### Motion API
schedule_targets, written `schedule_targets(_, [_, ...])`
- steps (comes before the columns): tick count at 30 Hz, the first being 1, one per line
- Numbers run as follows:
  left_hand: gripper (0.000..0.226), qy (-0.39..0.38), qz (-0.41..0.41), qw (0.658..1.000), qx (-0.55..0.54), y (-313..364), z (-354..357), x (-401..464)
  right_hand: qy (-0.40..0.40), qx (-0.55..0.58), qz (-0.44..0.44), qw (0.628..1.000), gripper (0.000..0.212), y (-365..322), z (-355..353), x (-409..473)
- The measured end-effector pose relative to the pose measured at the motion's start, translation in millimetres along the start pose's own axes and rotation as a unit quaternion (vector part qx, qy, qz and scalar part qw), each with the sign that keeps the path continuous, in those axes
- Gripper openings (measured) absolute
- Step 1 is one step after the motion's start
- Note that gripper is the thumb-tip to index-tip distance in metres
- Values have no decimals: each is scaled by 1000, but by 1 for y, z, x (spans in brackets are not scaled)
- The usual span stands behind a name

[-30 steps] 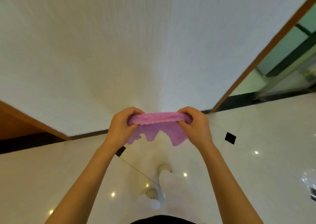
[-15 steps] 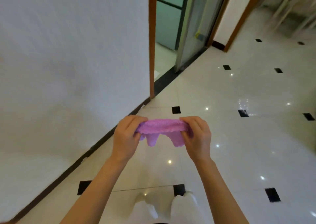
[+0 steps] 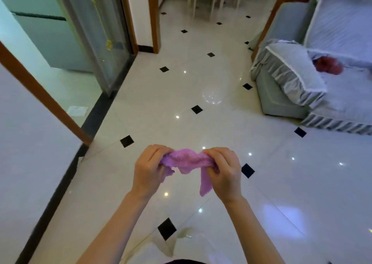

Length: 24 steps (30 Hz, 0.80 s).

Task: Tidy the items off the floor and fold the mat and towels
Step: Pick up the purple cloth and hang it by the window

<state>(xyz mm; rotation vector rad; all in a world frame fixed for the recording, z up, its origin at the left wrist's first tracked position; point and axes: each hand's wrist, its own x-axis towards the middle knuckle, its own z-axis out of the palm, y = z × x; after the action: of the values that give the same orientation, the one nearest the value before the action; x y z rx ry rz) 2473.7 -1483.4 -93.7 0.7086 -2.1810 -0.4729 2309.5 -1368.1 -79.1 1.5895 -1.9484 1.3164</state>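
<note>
Both hands up front: my left hand (image 3: 150,168) and right hand (image 3: 225,172) each grip an end of the bunched purple towel (image 3: 187,160), corners dangling. Glossy white floor (image 3: 201,82) below; grey sofa (image 3: 291,78) at right.

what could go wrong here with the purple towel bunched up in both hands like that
The purple towel is bunched between the left hand and right hand, with corners dangling unevenly, so a fold started now would likely come out crooked. One loose strip hangs low beside the right hand and could slip free. The glossy tiled floor may be slippery if the person walks while looking down.
</note>
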Motion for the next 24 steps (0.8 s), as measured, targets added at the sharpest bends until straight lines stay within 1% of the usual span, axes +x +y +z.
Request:
schedule_targets(4, [21,-42,55,996,-64,40,61,34,42,-74,60,995,14,50,-47,-8])
schedule_targets(7, [24,-78,84,987,-109,63,100,56,72,-122,109,984,19,79,-76,-14])
schedule_targets(13, [30,-155,150,956,-198,109,171,100,138,-205,187,951,18,126,-117,-24])
schedule_targets(16, [31,-194,181,935,-237,127,208,126,165,-258,211,928,18,151,-132,-25])
schedule_targets(19, [29,-236,236,905,-262,139,248,157,193,-317,228,900,17,178,-147,-21])
schedule_targets(24, [26,-278,321,857,-291,163,317,211,219,-370,269,862,25,219,-170,-13])
